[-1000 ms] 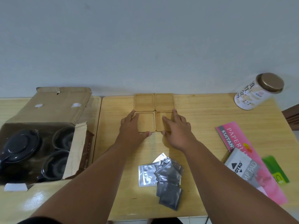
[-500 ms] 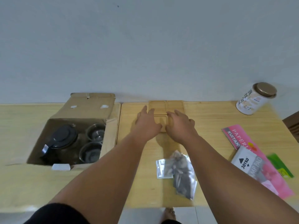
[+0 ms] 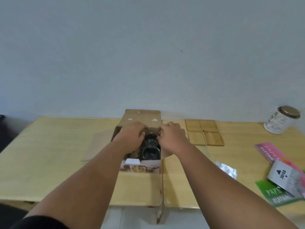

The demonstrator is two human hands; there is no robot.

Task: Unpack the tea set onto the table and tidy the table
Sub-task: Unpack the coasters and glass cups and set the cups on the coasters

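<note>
table [image 3: 57, 154]: pale wood, box stands on it mid-table against the wall.
box [image 3: 142, 115]: cardboard, open, far flap up.
arms: both stretched forward, palms down.
hands: left hand [image 3: 132, 136] and right hand [image 3: 172, 138] close together in the box mouth, fingers curled down either side of the far cup [image 3: 151, 138]; can't tell if they grip it.
coasters [image 3: 203, 132]: four wooden squares, 2x2, right of box.
near cup [image 3: 151, 153]: in box, uncovered.

Soft, flat light is falling evenly, leaving the wall [image 3: 148, 47] dull grey and casting only faint shadows. The box [image 3: 142, 116] interior is sitting dark. At 4 o'clock the foil [image 3: 227, 169] is glaring white. Motion blur is softening everything, and the table [image 3: 57, 146] edges are bowing toward 3 and 9 o'clock.
</note>
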